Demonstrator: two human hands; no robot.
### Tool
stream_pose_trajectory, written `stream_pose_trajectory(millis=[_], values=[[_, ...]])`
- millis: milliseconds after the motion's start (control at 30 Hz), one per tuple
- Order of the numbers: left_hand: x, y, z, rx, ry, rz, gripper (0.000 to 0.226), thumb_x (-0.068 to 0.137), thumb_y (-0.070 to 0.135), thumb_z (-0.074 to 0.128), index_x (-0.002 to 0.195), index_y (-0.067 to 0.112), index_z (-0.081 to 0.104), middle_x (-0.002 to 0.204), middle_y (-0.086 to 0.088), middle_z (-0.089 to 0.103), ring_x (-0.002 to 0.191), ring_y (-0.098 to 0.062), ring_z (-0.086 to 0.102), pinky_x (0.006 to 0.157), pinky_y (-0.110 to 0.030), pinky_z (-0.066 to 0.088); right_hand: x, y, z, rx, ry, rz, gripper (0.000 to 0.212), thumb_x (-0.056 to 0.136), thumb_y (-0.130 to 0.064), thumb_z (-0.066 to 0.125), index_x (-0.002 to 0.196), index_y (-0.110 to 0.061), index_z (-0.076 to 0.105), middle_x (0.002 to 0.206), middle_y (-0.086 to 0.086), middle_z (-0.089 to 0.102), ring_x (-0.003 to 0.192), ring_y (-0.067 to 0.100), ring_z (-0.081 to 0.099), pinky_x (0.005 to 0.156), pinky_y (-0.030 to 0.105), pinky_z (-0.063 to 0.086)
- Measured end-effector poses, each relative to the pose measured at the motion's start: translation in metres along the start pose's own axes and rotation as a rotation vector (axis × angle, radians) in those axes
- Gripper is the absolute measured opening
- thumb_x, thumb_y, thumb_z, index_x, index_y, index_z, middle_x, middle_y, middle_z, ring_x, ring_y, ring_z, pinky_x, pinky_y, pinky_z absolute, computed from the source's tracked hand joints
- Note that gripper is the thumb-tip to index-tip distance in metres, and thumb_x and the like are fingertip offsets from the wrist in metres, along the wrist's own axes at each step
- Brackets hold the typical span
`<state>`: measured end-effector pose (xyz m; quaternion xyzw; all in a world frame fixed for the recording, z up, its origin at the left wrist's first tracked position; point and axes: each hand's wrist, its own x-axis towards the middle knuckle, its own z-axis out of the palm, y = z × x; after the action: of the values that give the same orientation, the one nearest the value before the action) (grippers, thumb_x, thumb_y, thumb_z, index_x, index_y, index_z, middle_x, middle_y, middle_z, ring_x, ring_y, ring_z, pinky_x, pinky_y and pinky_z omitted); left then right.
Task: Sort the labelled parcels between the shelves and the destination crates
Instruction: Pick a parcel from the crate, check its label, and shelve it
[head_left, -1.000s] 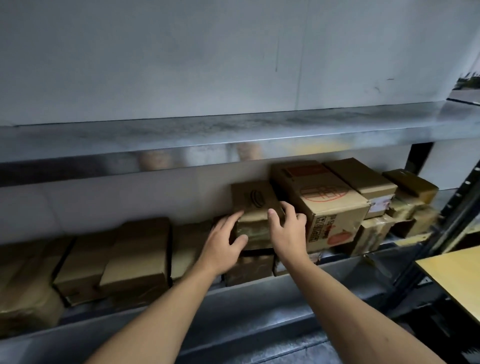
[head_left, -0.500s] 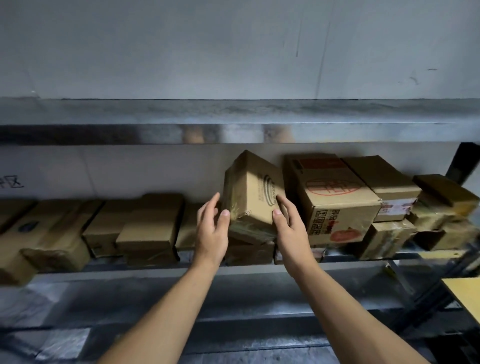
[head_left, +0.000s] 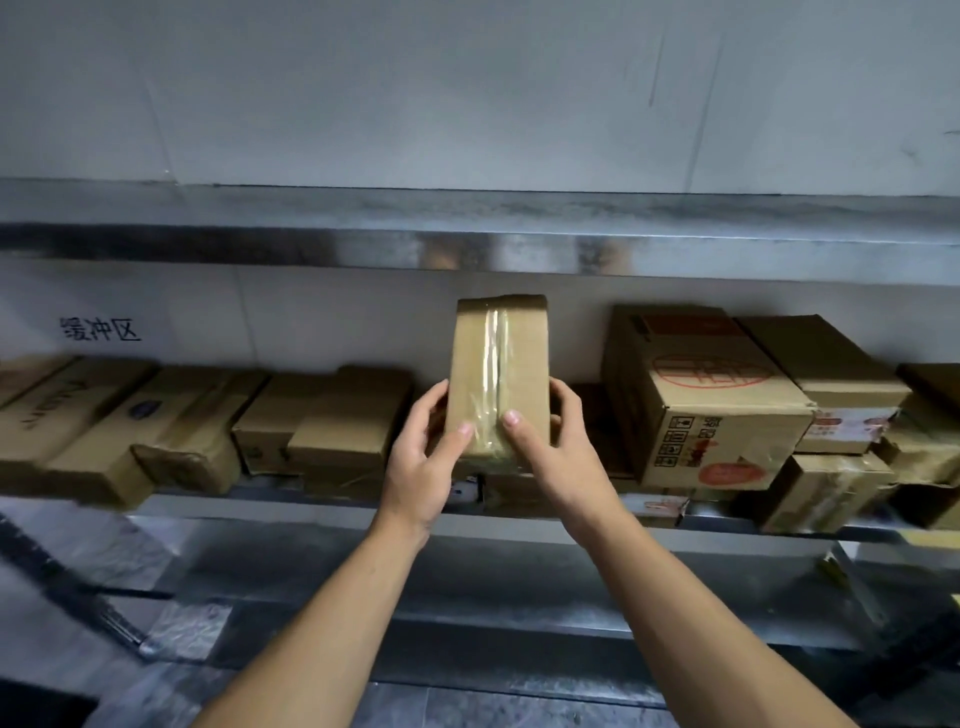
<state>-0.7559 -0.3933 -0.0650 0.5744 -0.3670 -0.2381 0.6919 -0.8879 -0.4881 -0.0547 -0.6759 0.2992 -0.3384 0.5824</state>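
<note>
A small brown cardboard parcel (head_left: 501, 358) with a strip of clear tape down its middle stands on end, lifted just in front of the metal shelf (head_left: 322, 506). My left hand (head_left: 423, 457) grips its lower left side, thumb on the taped face. My right hand (head_left: 550, 452) grips the lower right side the same way. No label shows on the face turned to me.
Brown boxes (head_left: 332, 421) line the shelf to the left. A larger box with red print (head_left: 696, 405) and several stacked parcels (head_left: 831, 467) fill the right. An upper steel shelf (head_left: 467, 244) hangs just above. Black characters (head_left: 101, 330) mark the back wall.
Both hands closed on the parcel, lifted it off the stack, and turned it upright so its taped face points at me. The view has shifted left.
</note>
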Motion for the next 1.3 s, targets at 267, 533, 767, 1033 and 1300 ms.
stream_pose_trajectory(millis=[267, 533, 767, 1033, 1300], values=[[0.005, 0.006, -0.063, 0.031, 0.196, -0.108, 0.039, 0.098, 0.02, 0.057, 0.121, 0.051, 0.051, 0.126, 0.013, 0.058, 0.122, -0.008, 0.054, 0.081, -0.02, 0.048, 0.008, -0.01, 0.041, 0.33, -0.053, 0.042, 0.055, 0.092, -0.036, 0.066, 0.142, -0.039, 0.044, 0.132, 0.002, 0.062, 0.111, 0.022, 0.069, 0.084, 0.043, 0.062], [-0.021, 0.02, -0.159, 0.047, 0.297, -0.024, 0.049, 0.093, 0.017, 0.066, 0.12, 0.054, 0.051, 0.127, 0.014, 0.061, 0.118, -0.004, 0.059, 0.098, -0.043, 0.053, 0.005, -0.009, 0.133, 0.149, -0.192, -0.057, 0.043, 0.104, -0.024, 0.055, 0.136, -0.051, 0.043, 0.139, -0.008, 0.052, 0.121, 0.007, 0.057, 0.094, 0.035, 0.057], [-0.058, 0.038, -0.252, 0.349, 0.449, 0.071, 0.06, 0.088, 0.026, 0.072, 0.134, 0.048, 0.041, 0.132, 0.018, 0.055, 0.121, -0.003, 0.055, 0.088, -0.03, 0.057, -0.007, -0.03, 0.233, -0.047, -0.353, -0.181, 0.071, 0.077, -0.079, 0.061, 0.14, -0.055, 0.038, 0.151, -0.007, 0.041, 0.132, 0.013, 0.049, 0.103, 0.049, 0.052], [-0.116, 0.069, -0.353, 0.589, 0.598, 0.135, 0.049, 0.095, 0.025, 0.06, 0.135, 0.043, 0.039, 0.139, 0.006, 0.054, 0.125, -0.01, 0.054, 0.086, -0.018, 0.054, -0.038, -0.034, 0.364, 0.099, -0.472, -0.22, 0.066, 0.086, -0.042, 0.078, 0.125, -0.067, 0.031, 0.132, -0.026, 0.049, 0.126, 0.006, 0.052, 0.102, 0.042, 0.053], [-0.167, 0.108, -0.463, 0.983, 0.751, 0.01, 0.058, 0.091, 0.044, 0.045, 0.144, 0.022, 0.046, 0.143, 0.0, 0.046, 0.131, -0.015, 0.041, 0.108, -0.04, 0.038, -0.069, -0.034, 0.464, 0.206, -0.631, -0.149, 0.063, 0.088, -0.033, 0.079, 0.139, -0.044, 0.044, 0.142, -0.005, 0.053, 0.117, -0.006, 0.056, 0.089, 0.019, 0.055]])
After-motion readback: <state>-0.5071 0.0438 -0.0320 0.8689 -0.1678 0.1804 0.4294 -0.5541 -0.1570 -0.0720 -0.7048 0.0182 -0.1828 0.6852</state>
